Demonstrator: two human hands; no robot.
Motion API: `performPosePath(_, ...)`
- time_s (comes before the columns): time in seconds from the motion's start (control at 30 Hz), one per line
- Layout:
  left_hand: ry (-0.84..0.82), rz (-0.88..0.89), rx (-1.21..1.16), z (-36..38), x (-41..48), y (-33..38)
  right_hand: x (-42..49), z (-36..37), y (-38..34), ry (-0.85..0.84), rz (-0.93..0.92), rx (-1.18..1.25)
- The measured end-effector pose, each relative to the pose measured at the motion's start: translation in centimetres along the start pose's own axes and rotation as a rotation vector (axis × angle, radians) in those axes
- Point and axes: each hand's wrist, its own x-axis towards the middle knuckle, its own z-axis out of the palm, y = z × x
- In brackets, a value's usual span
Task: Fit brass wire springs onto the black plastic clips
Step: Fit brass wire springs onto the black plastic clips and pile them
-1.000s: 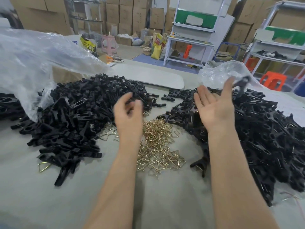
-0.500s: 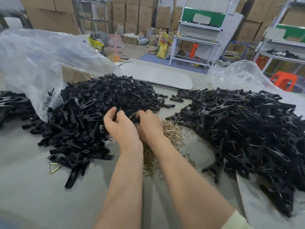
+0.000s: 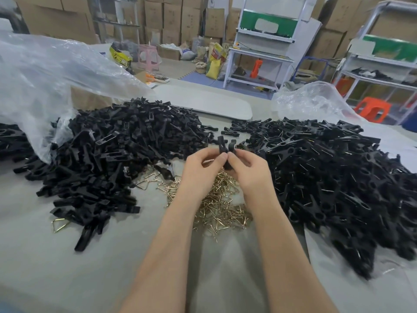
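Only one bit of writing shows: dark lettering on a yellow-and-black bag (image 3: 120,56) in the upper left of the frame, too blurred to read.

A pale grey table (image 3: 45,256) carries a heap of loose black clip parts (image 3: 112,154) on the left and a larger heap of clips (image 3: 327,172) on the right, many with wire glinting in them. A pile of brass springs (image 3: 216,206) lies between the heaps, under the wrists. Clear plastic bags (image 3: 45,75) billow behind both heaps. The room beyond holds stacked cardboard boxes (image 3: 171,16), white shelving with green panels (image 3: 266,26), a pink stool (image 3: 147,56) and an orange stool (image 3: 372,109).

Half a second ago both hands were down among the parts at the near edge of the left heap. Now they are raised at frame centre: the left hand (image 3: 198,175) and right hand (image 3: 248,175) each pinch one black clip (image 3: 225,147) between thumb and fingertips, its forked end pointing up, above the springs. Whether a spring sits in it cannot be told.
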Motion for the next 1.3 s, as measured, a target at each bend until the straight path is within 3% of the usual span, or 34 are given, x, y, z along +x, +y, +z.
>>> performPosePath(0.13,0.015,-0.055,0.027,0.2,0.0,-0.4,-0.6,-0.1,0.5,0.001,-0.003,-0.073)
performPosePath(0.27,0.070,-0.072,0.031,0.2,0.1,-0.8,-0.3,-0.8,0.6,0.136,0.001,-0.002)
performPosePath(0.6,-0.020,-0.005,0.083,0.2,-0.2,-0.4,-0.2,0.0,0.7,0.105,0.016,-0.071)
performPosePath(0.83,0.046,0.077,0.146,0.2,-0.2,-0.4,-0.5,-0.6,0.7,0.014,-0.017,-0.063)
performPosePath(0.97,0.013,0.117,0.183,0.5,-0.2,-0.3,-0.6,-0.5,0.5,0.060,-0.012,-0.014)
performPosePath(1.13,0.060,0.090,0.063,0.6,0.1,-0.3,-0.4,-0.3,0.4,0.132,0.029,0.070)
performPosePath(1.3,-0.136,0.042,-0.039,0.9,-0.3,0.4,-0.5,0.0,0.2,0.104,-0.031,-0.032)
